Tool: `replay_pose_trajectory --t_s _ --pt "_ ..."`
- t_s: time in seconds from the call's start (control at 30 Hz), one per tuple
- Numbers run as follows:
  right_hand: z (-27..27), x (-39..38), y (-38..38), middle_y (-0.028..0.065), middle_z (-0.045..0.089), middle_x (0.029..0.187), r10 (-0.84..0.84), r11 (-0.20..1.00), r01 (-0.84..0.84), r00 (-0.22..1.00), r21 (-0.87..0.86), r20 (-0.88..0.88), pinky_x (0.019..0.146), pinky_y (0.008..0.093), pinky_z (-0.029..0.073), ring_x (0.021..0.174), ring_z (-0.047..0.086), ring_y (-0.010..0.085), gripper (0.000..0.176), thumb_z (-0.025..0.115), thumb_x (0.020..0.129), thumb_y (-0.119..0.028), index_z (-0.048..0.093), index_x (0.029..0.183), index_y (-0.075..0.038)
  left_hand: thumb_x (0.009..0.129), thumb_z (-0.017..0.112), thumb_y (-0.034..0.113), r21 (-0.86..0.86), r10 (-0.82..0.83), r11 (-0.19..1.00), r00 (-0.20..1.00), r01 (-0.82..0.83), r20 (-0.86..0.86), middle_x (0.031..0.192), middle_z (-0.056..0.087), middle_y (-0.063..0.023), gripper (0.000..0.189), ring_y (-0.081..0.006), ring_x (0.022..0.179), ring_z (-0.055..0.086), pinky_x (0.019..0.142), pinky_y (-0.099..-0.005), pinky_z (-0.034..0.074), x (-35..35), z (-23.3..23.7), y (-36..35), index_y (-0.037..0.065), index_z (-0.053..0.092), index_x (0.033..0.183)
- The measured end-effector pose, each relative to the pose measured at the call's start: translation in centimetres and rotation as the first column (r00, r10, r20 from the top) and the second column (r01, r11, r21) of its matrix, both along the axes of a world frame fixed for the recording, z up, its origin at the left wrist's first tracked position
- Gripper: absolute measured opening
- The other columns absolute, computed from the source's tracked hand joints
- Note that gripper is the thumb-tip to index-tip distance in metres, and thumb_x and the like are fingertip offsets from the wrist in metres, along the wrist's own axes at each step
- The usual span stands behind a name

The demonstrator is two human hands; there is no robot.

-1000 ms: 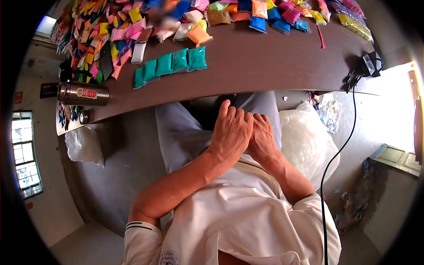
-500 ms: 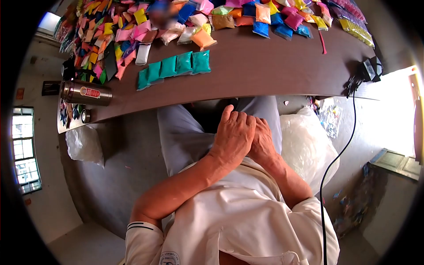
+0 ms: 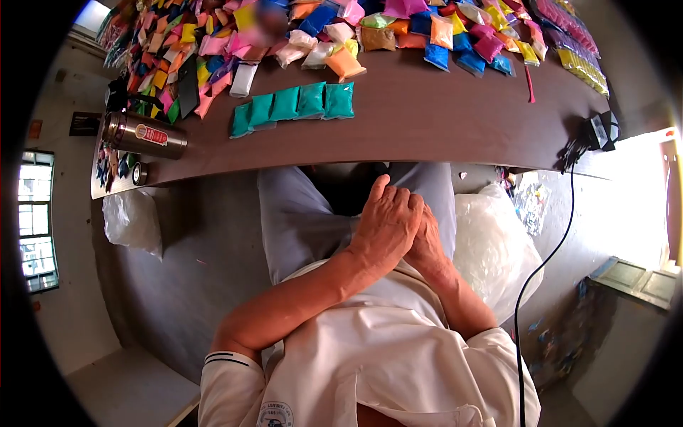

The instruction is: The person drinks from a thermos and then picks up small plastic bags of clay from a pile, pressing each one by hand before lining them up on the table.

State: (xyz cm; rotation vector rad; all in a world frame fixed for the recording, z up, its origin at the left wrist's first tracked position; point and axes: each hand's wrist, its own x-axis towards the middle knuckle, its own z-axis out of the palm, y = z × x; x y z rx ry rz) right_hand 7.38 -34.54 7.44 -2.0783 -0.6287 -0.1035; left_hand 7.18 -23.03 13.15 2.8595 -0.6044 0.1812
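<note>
Over my lap my left hand (image 3: 388,226) lies against my right hand (image 3: 428,243), overlapping it. The left knuckles are bent and one digit points up toward the table edge. My right fingers curl in behind the left hand. Both sets of fingertips are hidden, so anything held between them cannot be made out. Beyond the hands, on the brown table (image 3: 441,121), a row of several teal packets (image 3: 284,104) lies side by side. Neither hand touches the table or the packets.
Many colourful packets (image 3: 345,64) cover the table's far side. A steel flask (image 3: 160,136) lies at left near a small round cap (image 3: 140,173). A black device (image 3: 603,131) with a cable sits at right. Plastic bags (image 3: 491,242) stand on the floor.
The view has tilted slightly, shifting the table and its contents. My hands sit a little lower and farther right in view, still together. No packet has visibly been moved.
</note>
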Motion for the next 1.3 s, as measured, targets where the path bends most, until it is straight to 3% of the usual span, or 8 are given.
replay_pose_trajectory --t_s 0.17,0.37,0.67,0.73,0.77,0.93,1.13,1.3 --pt "-0.5 0.0 -0.3 0.0102 0.060 0.093 0.022 0.997 -0.026 0.998 -0.068 -0.060 0.080 0.0392 0.041 0.093 0.054 0.0303 0.026 0.068 0.073 -0.008 0.061 0.098 -0.005 0.079 0.052 0.007 -0.013 0.004 1.000 1.000 -0.005 -0.027 0.085 0.058 -0.0110 0.015 -0.0236 0.087 0.059 0.105 -0.0420 0.031 -0.1 0.0 0.2 0.002 0.057 0.092" --pt "-0.3 0.0 -0.1 0.0119 0.061 0.093 0.029 0.995 -0.026 0.999 0.094 -0.023 0.077 0.0405 0.044 0.089 0.057 0.0321 0.028 0.070 0.072 -0.006 0.061 0.097 -0.004 0.079 0.052 0.006 -0.072 -0.001 0.997 1.000 0.001 0.008 0.084 0.058 -0.0109 0.013 -0.0235 0.087 0.059 0.104 -0.0420 0.032 -0.1 0.0 0.1 0.002 0.056 0.091" --pt "-1.8 -0.2 -0.5 0.0105 0.061 0.096 0.092 0.943 0.013 0.949 0.331 -0.300 0.075 0.0357 0.048 0.088 0.059 0.0277 0.030 0.074 0.073 -0.008 0.058 0.097 -0.002 0.081 0.055 0.009 -0.179 -0.018 0.984 0.999 0.026 0.044 0.090 0.059 -0.0122 0.021 -0.0265 0.091 0.059 0.101 -0.0430 0.034 -0.3 -0.7 -0.2 0.000 0.055 0.099" --pt "-2.5 0.1 -0.8 0.0083 0.060 0.094 0.040 0.998 -0.036 0.997 0.055 -0.066 0.073 0.0327 0.048 0.086 0.058 0.0223 0.030 0.075 0.073 -0.009 0.058 0.097 -0.003 0.084 0.057 0.016 -0.208 -0.027 0.978 1.000 0.028 0.008 0.099 0.058 -0.0142 0.029 -0.0277 0.099 0.057 0.102 -0.0440 0.033 -0.4 -0.4 -0.4 -0.002 0.054 0.106" --pt "-2.4 0.1 -0.9 0.0083 0.060 0.094 0.039 0.998 -0.035 0.997 0.052 -0.067 0.073 0.0327 0.048 0.086 0.058 0.0223 0.030 0.075 0.073 -0.009 0.058 0.097 -0.003 0.084 0.057 0.016 -0.211 -0.028 0.977 1.000 0.029 0.007 0.099 0.058 -0.0142 0.029 -0.0277 0.099 0.057 0.102 -0.0440 0.033 -0.4 -0.4 -0.5 -0.002 0.054 0.106" --pt "-1.9 -0.3 -1.1 0.0048 0.058 0.093 0.091 0.884 0.111 0.912 0.453 -0.400 0.074 0.0297 0.047 0.087 0.053 0.0129 0.031 0.074 0.075 -0.010 0.056 0.100 -0.002 0.083 0.062 0.032 -0.255 -0.069 0.965 0.998 0.062 -0.016 0.119 0.053 -0.0198 0.052 -0.0322 0.117 0.048 0.108 -0.0482 0.026 -0.7 -0.3 -0.6 -0.004 0.050 0.118" --pt "-2.4 0.1 -1.4 0.0059 0.058 0.093 0.022 0.962 0.059 0.957 0.267 -0.289 0.073 0.0284 0.048 0.086 0.054 0.0124 0.031 0.072 0.079 -0.013 0.054 0.102 0.000 0.079 0.063 0.047 -0.258 -0.087 0.964 0.995 0.071 -0.055 0.129 0.047 -0.0241 0.074 -0.0353 0.126 0.042 0.112 -0.0502 0.020 -0.9 -0.5 -0.6 -0.007 0.042 0.127" --pt "-2.7 0.4 -1.3 0.0064 0.059 0.091 0.042 0.922 0.095 0.939 0.375 -0.340 0.071 0.0273 0.048 0.083 0.055 0.0119 0.027 0.069 0.083 -0.013 0.054 0.100 0.002 0.083 0.052 0.058 -0.237 -0.105 0.968 0.993 0.089 -0.055 0.133 0.044 -0.0259 0.082 -0.0361 0.129 0.039 0.113 -0.0496 0.018 -0.8 -0.2 -0.7 -0.009 0.041 0.129"
